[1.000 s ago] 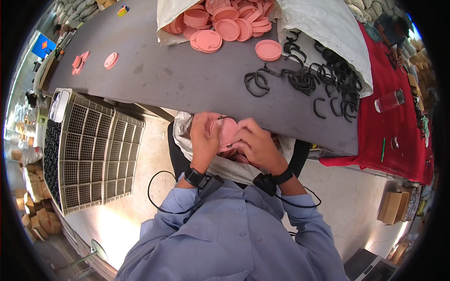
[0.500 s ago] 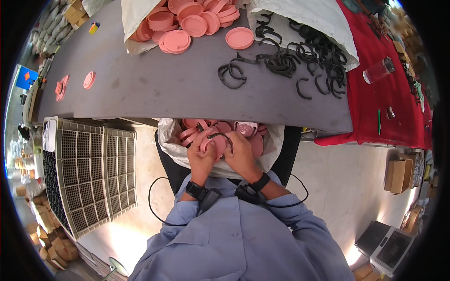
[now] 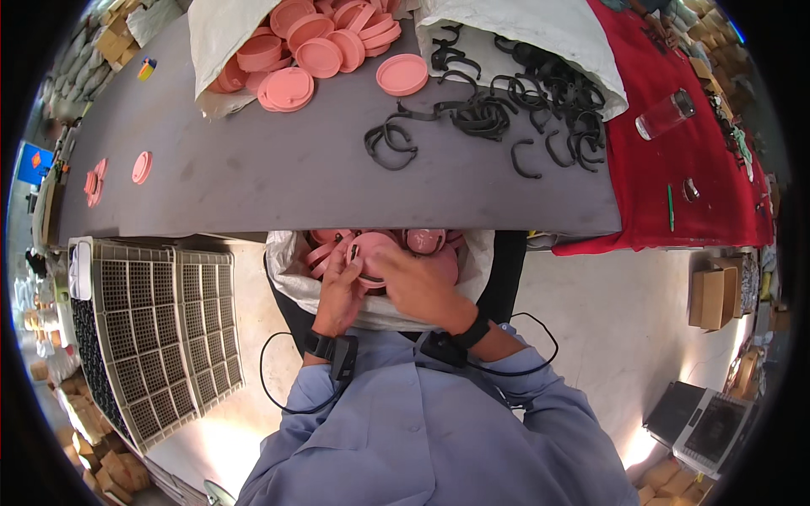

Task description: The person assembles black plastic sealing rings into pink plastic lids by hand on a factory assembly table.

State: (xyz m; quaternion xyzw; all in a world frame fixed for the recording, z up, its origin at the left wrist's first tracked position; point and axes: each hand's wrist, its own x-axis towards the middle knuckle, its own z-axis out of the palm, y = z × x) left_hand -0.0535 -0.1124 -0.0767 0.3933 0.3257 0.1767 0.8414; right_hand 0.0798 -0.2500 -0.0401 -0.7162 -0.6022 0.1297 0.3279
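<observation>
Over an open white sack [image 3: 285, 263] at my lap, my left hand [image 3: 337, 295] is closed on the edge of a round pink lid [image 3: 371, 246]. A black curved strap [image 3: 353, 251] shows at the lid's left side, partly covered by my fingers. My right hand [image 3: 422, 291] lies across the right part of the same lid, fingers bent against it; their tips are partly hidden. More pink round pieces [image 3: 439, 266] fill the sack around and under my hands, among them a glossy pink piece [image 3: 424, 241].
On the grey table [image 3: 253, 185] ahead, a white sack [image 3: 221, 42] spills pink lids [image 3: 319, 57]. Another sack [image 3: 582, 51] spills black curved straps [image 3: 483, 120]. A clear bottle [image 3: 666, 115] lies on red cloth [image 3: 641, 177]. Stacked plastic crates [image 3: 181, 329] stand at left.
The view has shifted, so the table sits lower and further left. My right hand has moved from the strap's end over the lid's face; the left still grips the lid.
</observation>
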